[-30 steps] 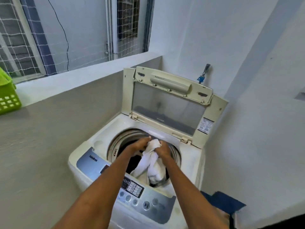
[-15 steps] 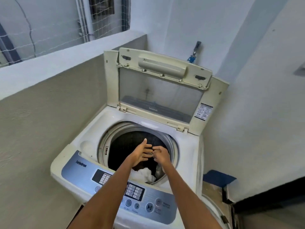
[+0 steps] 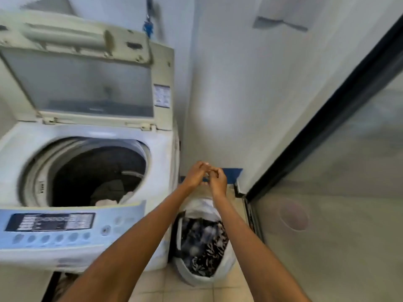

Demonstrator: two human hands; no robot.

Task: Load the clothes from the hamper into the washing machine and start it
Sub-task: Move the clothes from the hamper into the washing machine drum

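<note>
Hamper: we see the white hamper on the tiled floor, just beside the right side of the washing machine and below our forearms.
Clothes in hamper: a dark garment with white pattern fills it, with some white cloth at its far end.
Washing machine: the top-loading washing machine stands at the left, with its lid raised upright at the back.
Drum: inside the drum we see a dark garment and a piece of white cloth low at the near edge.
Control panel: the blue control panel with its row of buttons faces us at the front; it is blurred.
Left hand: our left hand is above the hamper's far end, fingers curled, touching the right hand.
Right hand: our right hand has also curled fingers; both hands hold nothing we can see.
Surroundings: a blue strip lies at the foot of the wall behind the hands, a glass door with dark frame is at the right.
</note>
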